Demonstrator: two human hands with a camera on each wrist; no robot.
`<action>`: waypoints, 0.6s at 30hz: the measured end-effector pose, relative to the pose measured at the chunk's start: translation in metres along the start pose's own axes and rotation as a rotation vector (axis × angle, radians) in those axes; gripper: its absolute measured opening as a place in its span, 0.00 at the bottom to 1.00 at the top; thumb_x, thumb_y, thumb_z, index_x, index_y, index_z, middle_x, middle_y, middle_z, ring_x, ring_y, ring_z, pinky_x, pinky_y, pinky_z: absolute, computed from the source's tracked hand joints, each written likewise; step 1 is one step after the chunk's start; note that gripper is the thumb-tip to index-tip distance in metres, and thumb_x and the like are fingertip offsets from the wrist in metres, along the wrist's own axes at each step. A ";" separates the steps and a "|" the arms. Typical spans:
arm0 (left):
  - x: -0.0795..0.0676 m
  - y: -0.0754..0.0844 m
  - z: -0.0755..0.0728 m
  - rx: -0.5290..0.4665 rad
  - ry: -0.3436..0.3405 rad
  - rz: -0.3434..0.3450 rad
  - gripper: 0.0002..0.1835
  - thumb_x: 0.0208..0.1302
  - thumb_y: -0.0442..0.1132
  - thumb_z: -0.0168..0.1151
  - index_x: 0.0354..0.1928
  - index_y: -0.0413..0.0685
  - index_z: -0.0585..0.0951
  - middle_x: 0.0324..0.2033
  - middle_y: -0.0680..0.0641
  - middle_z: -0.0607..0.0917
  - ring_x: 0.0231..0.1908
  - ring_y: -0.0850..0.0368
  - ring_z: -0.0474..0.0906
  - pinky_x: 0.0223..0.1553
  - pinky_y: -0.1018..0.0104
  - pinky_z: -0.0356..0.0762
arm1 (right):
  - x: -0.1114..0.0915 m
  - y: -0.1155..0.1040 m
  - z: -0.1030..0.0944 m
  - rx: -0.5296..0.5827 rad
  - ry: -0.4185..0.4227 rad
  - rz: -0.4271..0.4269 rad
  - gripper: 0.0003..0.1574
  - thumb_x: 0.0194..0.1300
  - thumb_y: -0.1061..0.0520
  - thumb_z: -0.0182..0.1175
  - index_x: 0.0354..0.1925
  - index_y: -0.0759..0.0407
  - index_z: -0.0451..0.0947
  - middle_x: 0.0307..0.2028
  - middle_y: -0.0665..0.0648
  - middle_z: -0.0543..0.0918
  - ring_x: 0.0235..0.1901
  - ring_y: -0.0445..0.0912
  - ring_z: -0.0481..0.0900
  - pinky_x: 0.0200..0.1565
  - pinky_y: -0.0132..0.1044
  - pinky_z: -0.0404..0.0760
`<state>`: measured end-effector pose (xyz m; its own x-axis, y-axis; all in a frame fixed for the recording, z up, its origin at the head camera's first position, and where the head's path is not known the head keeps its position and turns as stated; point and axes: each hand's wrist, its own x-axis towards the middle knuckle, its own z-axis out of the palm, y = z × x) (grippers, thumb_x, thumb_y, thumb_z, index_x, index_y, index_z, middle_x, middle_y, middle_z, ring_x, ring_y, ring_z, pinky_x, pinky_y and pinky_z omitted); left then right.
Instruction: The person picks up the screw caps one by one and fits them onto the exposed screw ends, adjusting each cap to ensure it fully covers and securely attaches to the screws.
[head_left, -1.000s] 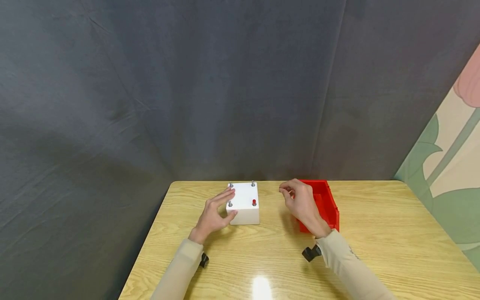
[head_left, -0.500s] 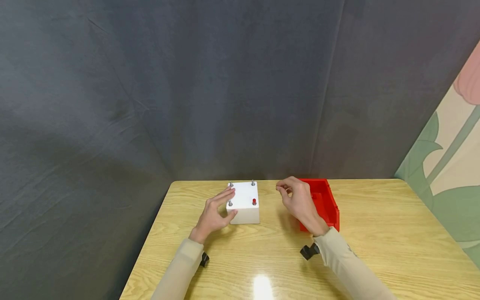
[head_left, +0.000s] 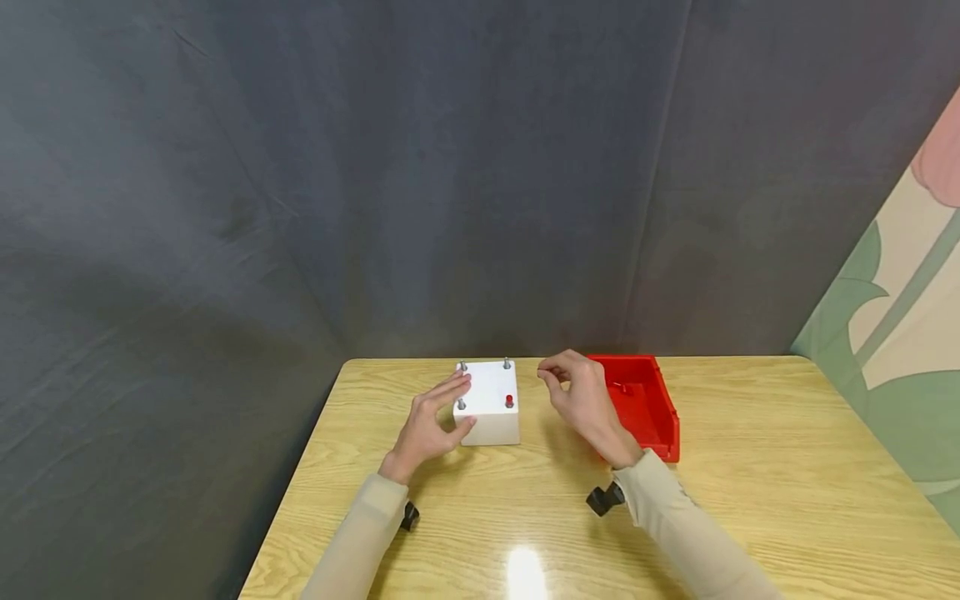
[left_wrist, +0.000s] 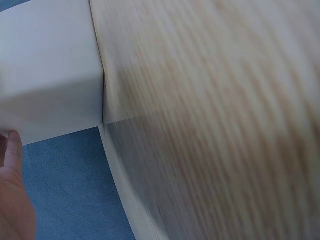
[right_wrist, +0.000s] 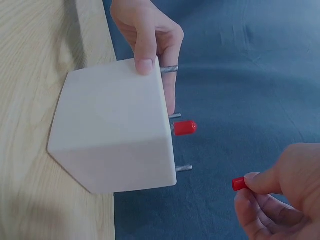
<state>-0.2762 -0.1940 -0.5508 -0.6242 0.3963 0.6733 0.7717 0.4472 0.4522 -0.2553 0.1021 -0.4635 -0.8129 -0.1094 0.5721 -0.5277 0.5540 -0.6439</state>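
Observation:
A white box (head_left: 491,430) stands on the table with threaded metal studs rising from its top corners. A red cap (right_wrist: 185,128) covers the near-right stud; the others are bare metal. My left hand (head_left: 427,427) holds the box at its left, thumb on the near face and fingers over the top. In the right wrist view, my right hand (right_wrist: 282,192) pinches a second red cap (right_wrist: 238,184) between thumb and index finger, its hollow end facing outward. That hand is in the air to the right of the box, apart from the studs.
A red bin (head_left: 670,421) stands to the right, behind my right hand, with small red pieces (head_left: 625,388) inside. The wooden table (head_left: 787,450) ends at a dark curtain (head_left: 487,183) at the back and left. A patterned panel (head_left: 907,333) is at far right.
My right hand has moved left, away from the red bin and closer to the white box, keeping its pinch. My left hand and the box have stayed in place.

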 end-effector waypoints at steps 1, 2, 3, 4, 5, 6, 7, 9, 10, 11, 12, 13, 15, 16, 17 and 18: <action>0.000 0.000 0.000 0.001 0.000 -0.001 0.31 0.59 0.37 0.78 0.64 0.33 0.83 0.65 0.36 0.84 0.70 0.36 0.78 0.73 0.46 0.76 | 0.000 0.000 0.001 0.003 -0.002 -0.003 0.05 0.66 0.70 0.71 0.39 0.63 0.91 0.36 0.58 0.90 0.33 0.49 0.87 0.43 0.49 0.95; 0.000 0.000 0.000 0.002 0.002 0.001 0.31 0.58 0.37 0.78 0.64 0.33 0.83 0.65 0.36 0.84 0.70 0.36 0.78 0.73 0.46 0.76 | 0.000 -0.001 0.002 0.004 -0.004 -0.004 0.05 0.66 0.70 0.71 0.39 0.64 0.91 0.36 0.58 0.90 0.33 0.49 0.87 0.44 0.50 0.95; 0.000 0.000 0.001 0.002 0.003 0.002 0.31 0.58 0.37 0.78 0.64 0.33 0.83 0.65 0.36 0.84 0.70 0.36 0.78 0.73 0.46 0.76 | 0.000 -0.002 0.002 0.005 -0.005 -0.006 0.05 0.66 0.70 0.71 0.39 0.64 0.91 0.36 0.58 0.90 0.33 0.49 0.87 0.44 0.50 0.95; 0.000 0.000 0.001 0.001 0.003 0.000 0.31 0.58 0.37 0.78 0.64 0.33 0.83 0.65 0.36 0.84 0.70 0.36 0.78 0.73 0.46 0.76 | 0.001 -0.002 0.002 0.006 -0.006 -0.008 0.05 0.66 0.70 0.71 0.39 0.64 0.91 0.36 0.58 0.90 0.33 0.49 0.87 0.44 0.50 0.95; 0.000 0.000 0.001 0.000 0.004 0.001 0.31 0.58 0.37 0.79 0.64 0.33 0.83 0.65 0.36 0.84 0.70 0.36 0.78 0.73 0.46 0.76 | 0.001 -0.003 0.003 0.007 -0.005 -0.012 0.05 0.66 0.70 0.71 0.39 0.64 0.91 0.36 0.59 0.90 0.33 0.50 0.87 0.43 0.50 0.95; 0.000 0.000 0.001 -0.001 0.004 0.002 0.31 0.58 0.37 0.79 0.64 0.33 0.83 0.65 0.36 0.84 0.70 0.36 0.78 0.73 0.46 0.76 | 0.001 -0.004 0.003 0.010 -0.005 -0.014 0.05 0.66 0.70 0.71 0.39 0.64 0.91 0.36 0.59 0.90 0.33 0.50 0.87 0.43 0.49 0.95; 0.001 0.000 0.001 -0.003 0.004 0.003 0.31 0.58 0.37 0.79 0.64 0.33 0.83 0.65 0.35 0.84 0.70 0.36 0.78 0.73 0.46 0.76 | 0.001 -0.004 0.004 0.010 -0.006 -0.014 0.06 0.66 0.70 0.71 0.39 0.63 0.91 0.36 0.58 0.90 0.33 0.49 0.87 0.43 0.49 0.95; 0.001 0.000 0.001 -0.008 0.004 0.004 0.32 0.58 0.37 0.78 0.64 0.32 0.82 0.66 0.35 0.83 0.70 0.36 0.78 0.73 0.45 0.75 | 0.002 -0.006 0.005 0.010 -0.007 -0.014 0.06 0.66 0.70 0.71 0.39 0.63 0.91 0.36 0.58 0.90 0.33 0.49 0.87 0.43 0.49 0.95; 0.002 -0.001 0.001 -0.006 0.004 0.007 0.32 0.58 0.37 0.78 0.64 0.32 0.82 0.66 0.35 0.83 0.70 0.36 0.78 0.74 0.45 0.75 | 0.002 -0.006 0.006 0.011 -0.009 -0.014 0.06 0.66 0.70 0.71 0.39 0.63 0.91 0.36 0.58 0.90 0.33 0.49 0.87 0.43 0.49 0.95; 0.002 -0.001 0.001 -0.005 0.004 0.009 0.32 0.58 0.37 0.78 0.64 0.32 0.82 0.66 0.35 0.83 0.70 0.36 0.78 0.74 0.45 0.75 | 0.002 -0.007 0.007 0.013 -0.011 -0.013 0.06 0.65 0.70 0.71 0.39 0.63 0.91 0.36 0.58 0.90 0.33 0.49 0.87 0.43 0.48 0.95; 0.002 -0.001 0.001 -0.004 0.004 0.011 0.32 0.58 0.37 0.78 0.64 0.32 0.82 0.66 0.35 0.83 0.70 0.36 0.78 0.74 0.45 0.75 | 0.002 -0.007 0.008 0.013 -0.015 -0.010 0.06 0.65 0.70 0.71 0.39 0.63 0.91 0.36 0.58 0.90 0.33 0.49 0.87 0.43 0.48 0.95; 0.001 -0.001 0.002 -0.002 0.004 0.012 0.32 0.58 0.37 0.79 0.64 0.32 0.82 0.66 0.35 0.83 0.70 0.36 0.78 0.74 0.45 0.75 | 0.002 -0.008 0.009 0.012 -0.017 -0.010 0.06 0.65 0.70 0.71 0.39 0.63 0.91 0.36 0.58 0.90 0.33 0.49 0.87 0.43 0.48 0.95; 0.001 -0.002 0.002 0.001 0.009 0.018 0.32 0.58 0.36 0.79 0.64 0.32 0.82 0.65 0.35 0.83 0.70 0.36 0.78 0.73 0.45 0.75 | 0.002 -0.008 0.011 0.011 -0.026 -0.006 0.05 0.65 0.70 0.71 0.40 0.64 0.91 0.36 0.58 0.89 0.33 0.49 0.87 0.43 0.48 0.95; 0.000 -0.002 0.002 0.003 0.009 0.017 0.32 0.58 0.36 0.79 0.64 0.32 0.82 0.65 0.35 0.83 0.70 0.36 0.78 0.73 0.45 0.75 | 0.002 -0.009 0.012 0.007 -0.029 -0.004 0.05 0.65 0.69 0.71 0.40 0.64 0.91 0.36 0.59 0.89 0.33 0.49 0.87 0.43 0.47 0.95; 0.000 -0.002 0.002 0.004 0.010 0.017 0.32 0.58 0.36 0.79 0.64 0.32 0.83 0.66 0.35 0.83 0.70 0.37 0.78 0.73 0.45 0.75 | 0.002 -0.009 0.013 0.004 -0.032 -0.003 0.05 0.66 0.69 0.71 0.40 0.64 0.91 0.36 0.58 0.89 0.33 0.49 0.86 0.43 0.47 0.95; 0.000 -0.002 0.002 0.004 0.011 0.017 0.32 0.58 0.36 0.79 0.64 0.32 0.83 0.66 0.36 0.83 0.70 0.36 0.78 0.73 0.45 0.75 | 0.003 -0.009 0.014 -0.001 -0.033 -0.004 0.05 0.66 0.69 0.71 0.40 0.64 0.91 0.36 0.59 0.89 0.33 0.49 0.87 0.43 0.47 0.95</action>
<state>-0.2780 -0.1933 -0.5530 -0.6098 0.3948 0.6872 0.7815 0.4439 0.4385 -0.2562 0.0851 -0.4635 -0.8186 -0.1389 0.5572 -0.5306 0.5542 -0.6413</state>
